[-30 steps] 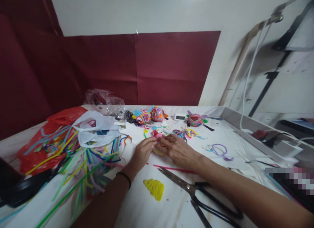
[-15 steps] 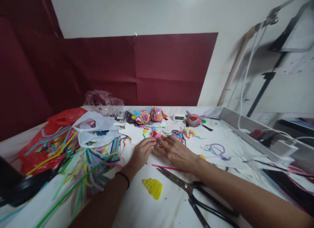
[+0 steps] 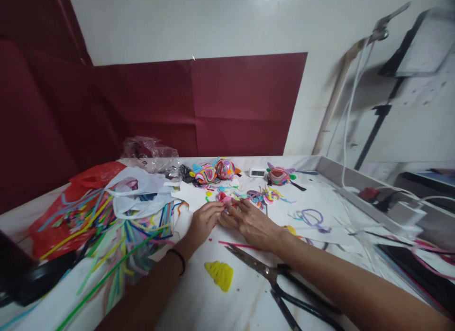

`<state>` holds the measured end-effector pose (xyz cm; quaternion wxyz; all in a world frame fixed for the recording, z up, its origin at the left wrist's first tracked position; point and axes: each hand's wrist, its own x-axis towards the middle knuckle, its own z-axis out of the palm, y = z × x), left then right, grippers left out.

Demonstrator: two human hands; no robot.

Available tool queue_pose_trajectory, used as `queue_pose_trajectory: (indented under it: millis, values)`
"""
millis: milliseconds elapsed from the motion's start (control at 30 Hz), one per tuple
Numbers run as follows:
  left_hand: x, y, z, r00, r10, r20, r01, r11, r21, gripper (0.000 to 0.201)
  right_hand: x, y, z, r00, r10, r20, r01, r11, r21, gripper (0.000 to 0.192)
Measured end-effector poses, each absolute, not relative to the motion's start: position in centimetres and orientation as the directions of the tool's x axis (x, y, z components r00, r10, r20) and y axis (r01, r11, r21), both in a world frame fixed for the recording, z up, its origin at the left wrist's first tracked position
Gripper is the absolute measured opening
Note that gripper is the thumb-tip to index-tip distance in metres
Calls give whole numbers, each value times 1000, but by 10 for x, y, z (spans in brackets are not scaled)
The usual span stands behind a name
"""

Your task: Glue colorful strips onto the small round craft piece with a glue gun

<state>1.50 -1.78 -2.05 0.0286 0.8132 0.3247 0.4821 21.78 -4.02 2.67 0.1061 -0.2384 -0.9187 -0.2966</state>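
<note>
My left hand [image 3: 203,224] and my right hand [image 3: 254,226] meet over the middle of the table. Between their fingertips is a small craft piece [image 3: 223,197] with pink and red on it, mostly covered by the fingers. The left thumb and fingers are pinched together at its left side, while the right fingers curl over it from the right. Below the hands lie a thin red-pink strip [image 3: 231,243] and a yellow ribbed, wedge-shaped piece [image 3: 221,275]. Big black-handled scissors [image 3: 267,271] rest under the right forearm, blades pointing up-left.
Bundles of coloured fuzzy strips [image 3: 124,245] and a red plastic bag [image 3: 46,226] fill the left side. Colourful ball-shaped crafts [image 3: 280,176] stand at the back beside a small white digital display [image 3: 257,172]. Purple strip loops [image 3: 313,218] and a charger [image 3: 405,212] are on the right.
The camera view has shifted slightly. Both hands stay together on the small craft piece, with only slight finger movement.
</note>
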Motion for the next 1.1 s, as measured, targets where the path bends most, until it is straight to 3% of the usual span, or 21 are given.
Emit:
queue_pose_trajectory:
  millis: [633, 1100]
  values:
    - [10, -5, -7, 352, 675, 648, 345, -737, 580, 20, 219, -38, 21, -854, 384, 350, 516, 702, 490, 41]
    - [12, -4, -18, 309, 643, 701, 347, -762, 547, 22, 220, -39, 20, -838, 410, 360, 536, 743, 402, 41]
